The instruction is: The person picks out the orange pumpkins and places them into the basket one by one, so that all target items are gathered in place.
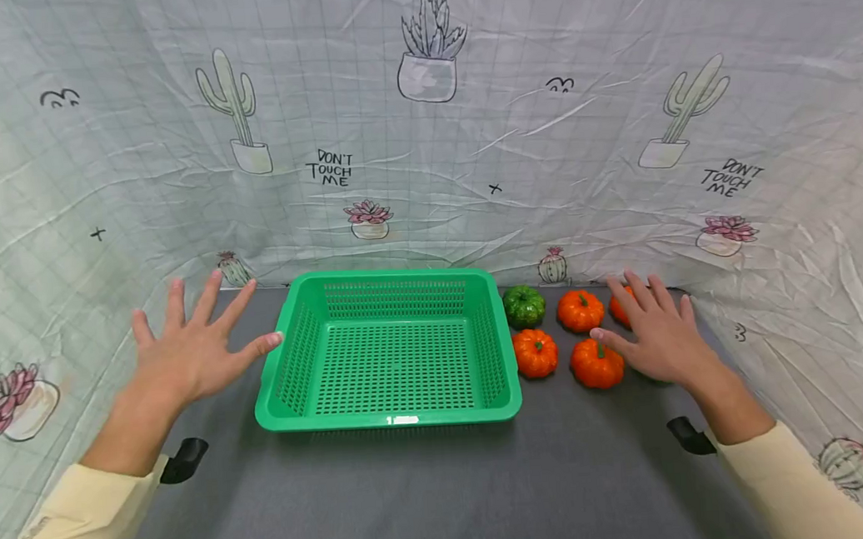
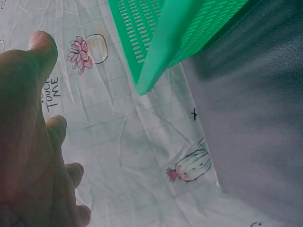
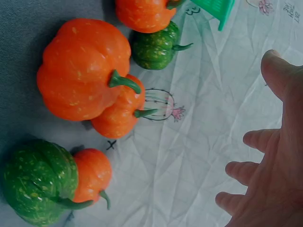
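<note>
My left hand (image 1: 191, 353) is spread flat in the air to the left of a green plastic basket (image 1: 322, 422), its thumb tip near the basket's left rim in the head view. With nothing in its grasp, my right hand (image 1: 662, 338) hovers over small pumpkins on the right, fingers straight. The orange ones include a front pumpkin (image 1: 598, 365) by the thumb and another (image 1: 620, 308) partly covered by the fingers. One green pumpkin (image 1: 524, 306) stands beside the basket. A second green pumpkin (image 3: 40, 182), mostly hidden under the hand in the head view, shows in the right wrist view.
A grey tabletop (image 1: 432, 495) extends in front of the basket. Wrinkled pale cloth (image 1: 438, 152) printed with cacti encloses the back and both sides. Two more orange pumpkins stand between the basket and my right hand, one (image 1: 535, 353) close against the basket's right side.
</note>
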The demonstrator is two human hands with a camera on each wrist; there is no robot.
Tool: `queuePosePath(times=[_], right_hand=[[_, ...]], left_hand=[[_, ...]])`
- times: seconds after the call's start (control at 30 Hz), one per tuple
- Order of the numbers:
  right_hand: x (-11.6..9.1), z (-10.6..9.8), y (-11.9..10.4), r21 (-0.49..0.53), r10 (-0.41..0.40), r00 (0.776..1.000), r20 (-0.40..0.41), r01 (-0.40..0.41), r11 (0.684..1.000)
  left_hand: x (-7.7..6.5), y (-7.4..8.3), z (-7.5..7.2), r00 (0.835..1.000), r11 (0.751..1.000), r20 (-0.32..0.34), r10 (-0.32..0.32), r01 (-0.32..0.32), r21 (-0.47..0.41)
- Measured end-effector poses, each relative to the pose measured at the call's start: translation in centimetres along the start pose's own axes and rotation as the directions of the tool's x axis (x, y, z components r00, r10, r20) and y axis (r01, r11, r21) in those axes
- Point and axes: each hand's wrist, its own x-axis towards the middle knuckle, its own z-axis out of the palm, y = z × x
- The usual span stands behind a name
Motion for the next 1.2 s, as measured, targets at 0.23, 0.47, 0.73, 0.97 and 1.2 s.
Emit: queuePosePath(times=[0.23, 0.47, 0.73, 0.97, 1.2], right_hand=[[-0.3, 1.3, 0.5, 0.011, -0.003, 1.0, -0.007, 0.003, 1.0], [-0.4, 2.5, 0.9, 0.045, 0.003, 1.0, -0.005, -0.003, 0.999], [-0.6, 3.8, 0.9, 0.061, -0.008, 1.0, -0.017, 0.009, 0.998], [-0.6, 5.4, 1.2, 0.083, -0.017, 0.999, -0.037, 0.02, 0.996], [-0.8, 7.1, 1.4, 0.177, -0.032, 0.996, -0.088, 0.047, 0.983]], left_hand=[[0.1, 0.1, 0.9, 1.0, 1.0, 0.013, 0.006, -0.006, 0.001], [0.6, 0.1, 2.1, 1.0, 1.0, -0.002, 0.011, -0.011, -0.013], [0.8, 0.0, 3.6, 1.0, 0.999, 0.002, 0.003, -0.003, -0.032], [0.9, -0.2, 4.5, 0.999, 0.997, 0.038, -0.011, 0.014, -0.073], [1.1, -0.3, 4.8, 0.993, 0.984, 0.118, 0.0, 0.021, -0.175]])
